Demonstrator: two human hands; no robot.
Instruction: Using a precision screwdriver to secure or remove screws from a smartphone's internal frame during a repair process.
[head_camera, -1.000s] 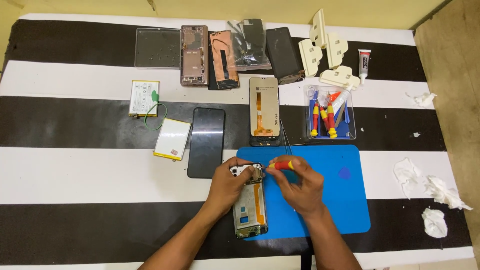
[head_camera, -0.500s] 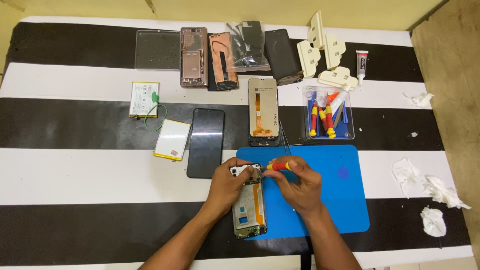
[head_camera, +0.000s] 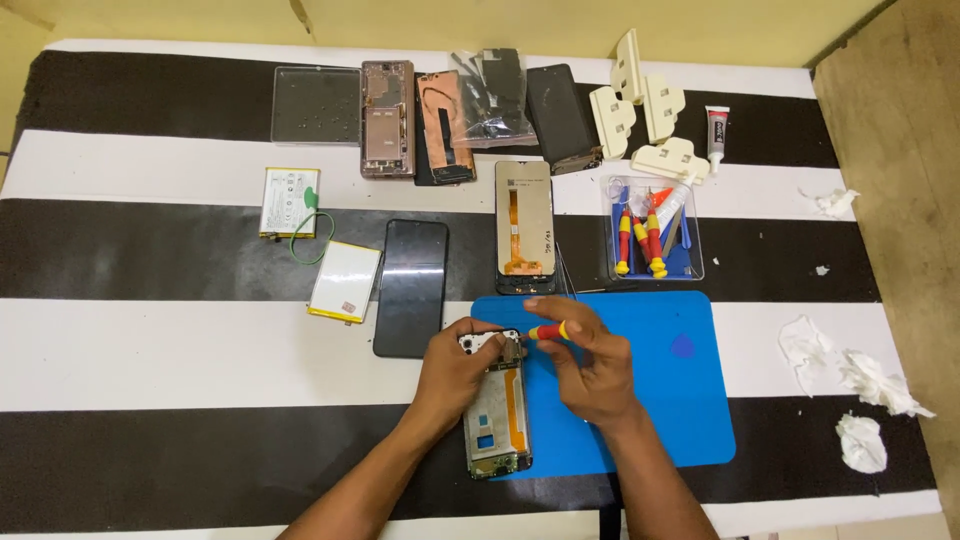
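Your left hand (head_camera: 455, 375) clamps the top end of the opened phone frame (head_camera: 495, 405), fingers curled over its left edge and pressing it flat against the blue work mat (head_camera: 660, 400). Your right hand (head_camera: 590, 365) pinches a small red-and-yellow screwdriver (head_camera: 548, 330) between thumb and fingertips, its tip aimed at the upper corner of the frame by the camera cut-out. Over the last second almost nothing has shifted: both hands sit where they were, with only a slight turn of the driver handle, which suggests you are working one screw in place rather than moving on. The tip itself is too small to see, so it may or may not be seated in a screw head.

The frame lies lengthwise toward you, half on the mat and half on the striped counter (head_camera: 150, 350). Its inside faces up: a pale metal shell, an orange flex ribbon running down the middle, and a dark empty bay where a battery would sit.

Just beyond your left hand a black screen panel (head_camera: 410, 288) lies face up, with a white battery pack (head_camera: 344, 281) beside it and a second battery (head_camera: 290, 202) with a green wire further left. Straight ahead rests another display assembly (head_camera: 524, 228), back side up. To its right a clear tray (head_camera: 655, 230) holds more red-and-yellow drivers. At the far edge are two more stripped phone bodies (head_camera: 415, 130), cream plastic clamps (head_camera: 645, 115) and a small glue tube (head_camera: 717, 132). Crumpled tissues (head_camera: 860, 400) lie off to the right.
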